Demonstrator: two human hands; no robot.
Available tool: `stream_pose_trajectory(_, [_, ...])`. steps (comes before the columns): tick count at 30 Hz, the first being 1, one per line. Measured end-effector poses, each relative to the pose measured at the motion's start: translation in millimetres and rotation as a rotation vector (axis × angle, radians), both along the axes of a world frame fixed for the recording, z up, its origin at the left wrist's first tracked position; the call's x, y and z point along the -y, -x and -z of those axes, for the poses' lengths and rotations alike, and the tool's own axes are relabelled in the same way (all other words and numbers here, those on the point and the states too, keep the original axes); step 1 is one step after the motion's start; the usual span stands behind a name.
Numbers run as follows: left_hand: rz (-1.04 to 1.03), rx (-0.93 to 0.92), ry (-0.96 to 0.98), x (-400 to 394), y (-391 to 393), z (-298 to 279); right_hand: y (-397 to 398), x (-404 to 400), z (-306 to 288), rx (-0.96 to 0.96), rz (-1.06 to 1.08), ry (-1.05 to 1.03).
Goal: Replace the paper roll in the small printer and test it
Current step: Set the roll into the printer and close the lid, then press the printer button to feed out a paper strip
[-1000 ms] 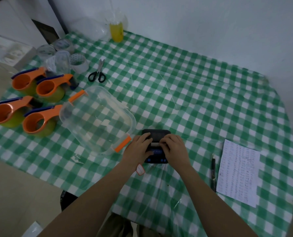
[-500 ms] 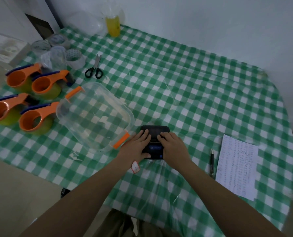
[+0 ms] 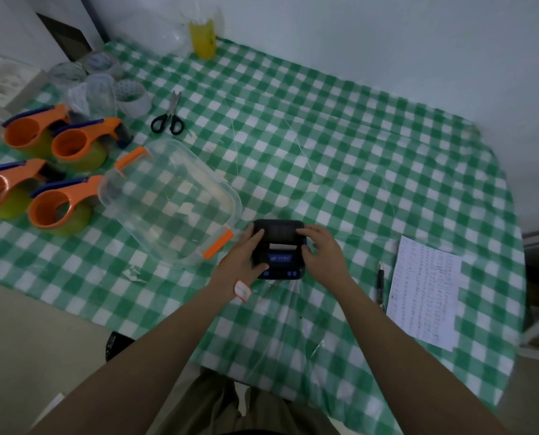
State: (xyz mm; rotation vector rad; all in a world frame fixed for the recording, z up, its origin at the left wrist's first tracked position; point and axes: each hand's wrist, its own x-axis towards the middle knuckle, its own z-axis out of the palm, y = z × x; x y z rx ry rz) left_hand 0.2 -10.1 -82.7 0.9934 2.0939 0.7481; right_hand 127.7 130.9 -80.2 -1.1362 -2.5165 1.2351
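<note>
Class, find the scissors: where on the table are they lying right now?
In the head view the scissors lie flat on the far-left part of the checked tablecloth, just right of the white tape roll and beyond the clear plastic container.

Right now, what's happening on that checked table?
A person has both hands on a small black printer near the table's front edge. The left hand grips its left side, the right hand its right side, fingers over the closed lid. A strip of white paper shows at the slot and the blue display is lit. A clear lidded container sits just left; a pen and printed sheet lie to the right.
</note>
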Motion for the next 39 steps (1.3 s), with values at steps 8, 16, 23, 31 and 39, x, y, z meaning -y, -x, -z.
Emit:
stream_pose_trajectory(8, [-0.281,0.304,-0.028,10.6,-13.7,6.0,-22.0,28.7,14.3,-0.106,0.336,0.460])
stream_pose_trajectory(16, [-0.317,0.244,-0.047,5.3,-19.6,7.4,-20.0,30.5,11.4,-0.152,0.410,0.509])
stream_pose_trajectory(23, [-0.265,0.170,-0.024,5.8,-20.6,9.8,-19.3,32.7,14.3,-0.148,0.438,0.498])
stream_pose_trajectory(31, [-0.258,0.148,-0.003,6.1,-19.8,11.5,-19.0,31.2,15.6,-0.132,0.433,0.496])
stream_pose_trajectory(39, [-0.245,0.118,0.015,7.1,-20.6,12.3,-19.7,30.6,17.0,-0.129,0.434,0.496])
